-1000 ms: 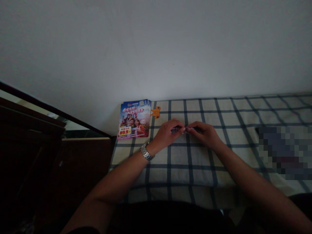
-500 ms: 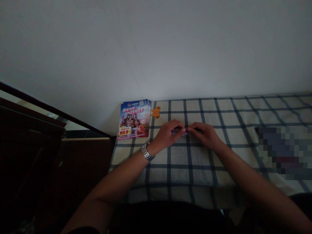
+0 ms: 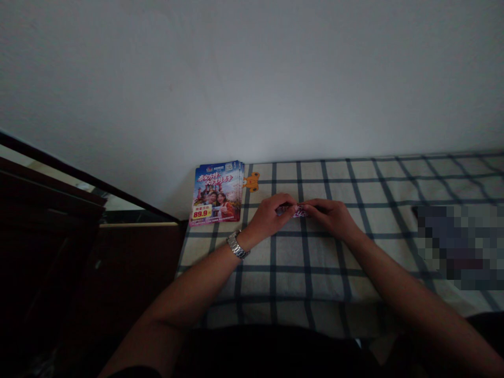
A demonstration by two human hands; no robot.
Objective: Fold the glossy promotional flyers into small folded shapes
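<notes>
Over the checked cloth [image 3: 289, 252], my left hand [image 3: 272, 214] pinches one end of a narrow folded flyer [image 3: 300, 213] between thumb and fingers. My right hand [image 3: 334, 216] grips the same strip from the other side, its fingertips close to those of the left. White and pink print shows on the strip, and much of it is hidden under my fingers. A stack of colourful flyers [image 3: 216, 194] lies to the left of my left hand. A silver watch [image 3: 236, 245] is on my left wrist.
Beside the stack lies an orange bear-shaped piece [image 3: 251, 182]. A blurred-out dark object [image 3: 457, 247] rests on the cloth at the right. The pale wall [image 3: 275, 84] rises behind the cloth, and dark wooden furniture [image 3: 129, 273] stands at the left.
My fingertips have shifted slightly along the folded flyer, and a little more of its printed face shows between them. The stack has stayed in place.
</notes>
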